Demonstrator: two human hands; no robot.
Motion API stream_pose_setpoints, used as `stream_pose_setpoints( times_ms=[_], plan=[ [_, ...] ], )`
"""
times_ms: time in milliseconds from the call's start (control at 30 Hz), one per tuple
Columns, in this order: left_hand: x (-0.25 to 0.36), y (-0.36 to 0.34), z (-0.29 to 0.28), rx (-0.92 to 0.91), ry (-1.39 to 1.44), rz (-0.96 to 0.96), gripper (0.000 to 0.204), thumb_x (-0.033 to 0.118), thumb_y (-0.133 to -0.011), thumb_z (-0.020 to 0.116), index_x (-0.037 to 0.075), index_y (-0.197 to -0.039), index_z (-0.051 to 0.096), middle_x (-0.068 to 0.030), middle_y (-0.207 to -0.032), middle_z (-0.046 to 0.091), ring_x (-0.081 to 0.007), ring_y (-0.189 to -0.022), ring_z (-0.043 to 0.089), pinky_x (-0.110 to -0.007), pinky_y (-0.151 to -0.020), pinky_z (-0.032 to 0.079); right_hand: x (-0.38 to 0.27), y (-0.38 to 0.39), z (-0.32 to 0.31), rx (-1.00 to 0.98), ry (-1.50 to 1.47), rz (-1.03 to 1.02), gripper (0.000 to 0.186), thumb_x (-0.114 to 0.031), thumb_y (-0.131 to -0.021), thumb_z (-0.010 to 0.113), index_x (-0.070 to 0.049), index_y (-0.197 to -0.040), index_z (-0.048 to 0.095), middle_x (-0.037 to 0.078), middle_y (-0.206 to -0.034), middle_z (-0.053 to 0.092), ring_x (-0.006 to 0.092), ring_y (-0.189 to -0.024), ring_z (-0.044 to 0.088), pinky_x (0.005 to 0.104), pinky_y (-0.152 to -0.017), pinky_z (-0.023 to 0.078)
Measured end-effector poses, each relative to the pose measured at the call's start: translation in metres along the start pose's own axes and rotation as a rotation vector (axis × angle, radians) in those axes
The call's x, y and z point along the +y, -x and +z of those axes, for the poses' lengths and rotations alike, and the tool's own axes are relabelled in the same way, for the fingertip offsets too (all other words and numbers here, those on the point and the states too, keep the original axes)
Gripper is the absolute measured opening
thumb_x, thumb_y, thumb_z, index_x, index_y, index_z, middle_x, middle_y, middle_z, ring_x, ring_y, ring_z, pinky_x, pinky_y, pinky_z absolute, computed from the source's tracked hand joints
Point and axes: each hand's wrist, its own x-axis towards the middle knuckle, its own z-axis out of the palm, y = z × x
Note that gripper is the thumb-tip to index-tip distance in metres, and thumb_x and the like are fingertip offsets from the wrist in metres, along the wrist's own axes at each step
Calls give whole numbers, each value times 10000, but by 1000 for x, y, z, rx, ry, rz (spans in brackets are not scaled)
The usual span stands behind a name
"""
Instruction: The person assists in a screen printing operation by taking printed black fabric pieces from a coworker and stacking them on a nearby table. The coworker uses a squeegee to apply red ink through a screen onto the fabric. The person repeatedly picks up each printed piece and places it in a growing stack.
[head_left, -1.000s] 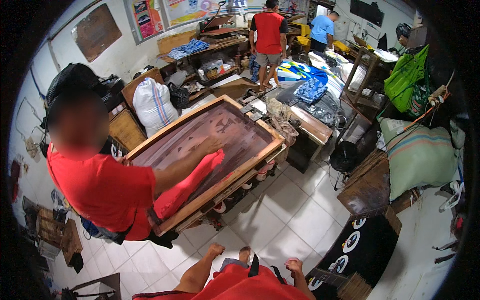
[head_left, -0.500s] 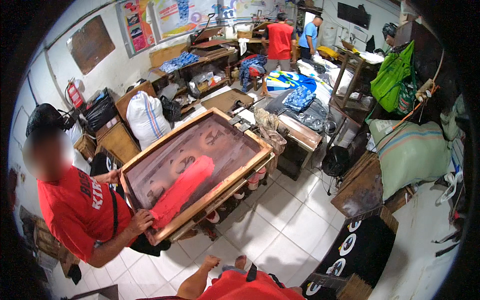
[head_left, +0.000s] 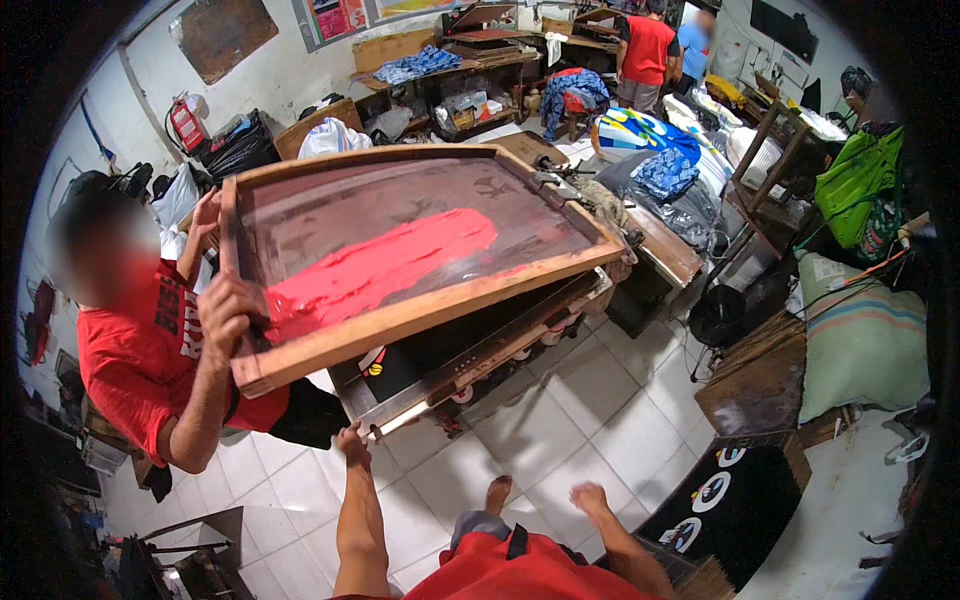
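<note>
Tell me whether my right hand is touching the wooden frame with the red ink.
Apart. The head view shows white floor tiles plainly between the right hand and the near rail of the wooden frame.

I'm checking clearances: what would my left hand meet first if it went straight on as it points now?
Your left hand would probably meet the printing base, at its nearest corner, below the tilted screen-printing frame; depth is unclear, and it may be touching.
</note>
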Motion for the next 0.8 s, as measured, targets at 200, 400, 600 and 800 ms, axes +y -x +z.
stream_pose_setpoints(
  times_ms=[200, 400, 600, 800],
  plan=[
    [65, -4, 3, -210, 95, -209, 59, 117, -751, 574, 65, -724, 579, 4, -597, 499, -104, -426, 411, -232, -402, 307, -227, -154, -27, -201, -1202, 30, 244, -92, -808, 576, 0, -1028, 526, 66, -863, 588, 158, -755, 568, 274, -622, 467],
    [112, 29, 3, -408, -13, -200, 99, 185, -769, 580, 90, -741, 573, 22, -622, 508, -110, -513, 462, -241, -449, 336, -326, -233, -49, -403, -1964, -300, 514, -229, -794, 629, -47, -1209, 386, 75, -1233, 437, 234, -1103, 436, 411, -1020, 247],
    [120, 75, 6, -510, 69, -242, 172, 95, -843, 522, -14, -957, 591, -86, -860, 626, -176, -720, 596, -292, -652, 466, -321, -246, -55, -390, -1958, -297, 296, -110, -752, 636, -57, -1029, 545, 57, -1003, 568, 226, -979, 513, 379, -913, 369],
    [135, 113, -34, -290, -214, -22, 243, 199, -801, 606, 13, -955, 579, -38, -742, 573, -91, -585, 517, -220, -480, 390, -265, -138, -59, -194, -1973, -238, 277, 31, -698, 584, -52, -958, 535, 40, -888, 560, 187, -830, 557, 323, -764, 462]
  ],
)
